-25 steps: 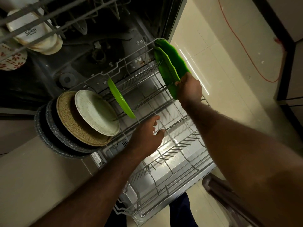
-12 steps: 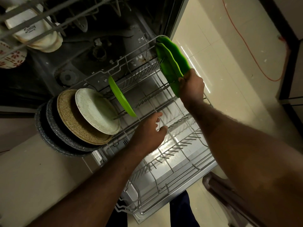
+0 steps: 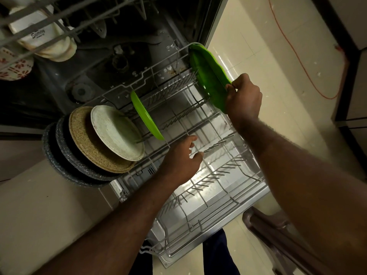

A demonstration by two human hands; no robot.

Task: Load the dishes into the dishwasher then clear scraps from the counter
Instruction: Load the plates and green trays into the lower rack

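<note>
The dishwasher's lower wire rack (image 3: pixel 218 185) is pulled out over the open door. My right hand (image 3: pixel 243 98) grips the near edge of the green leaf-shaped plates (image 3: pixel 208 72), which stand on edge at the rack's far right corner. My left hand (image 3: pixel 181 158) hovers over the rack's middle with fingers loosely curled, holding nothing. A round green plate (image 3: pixel 146 116) stands upright in the tines. At the rack's left side stand a white plate (image 3: pixel 117 133), a tan speckled plate (image 3: pixel 87 143) and dark grey plates (image 3: pixel 63 155).
The upper rack (image 3: pixel 49 18) at top left holds white bowls (image 3: pixel 45 42) and a red-patterned dish (image 3: pixel 14 66). An orange cable (image 3: pixel 294 52) runs across the tiled floor at right. A dark chair (image 3: pixel 278 235) stands at lower right. Beige cabinet front lies at left.
My right hand has shifted up and right along the green leaf plates' edge, tilting them further right. My left hand has barely moved.
</note>
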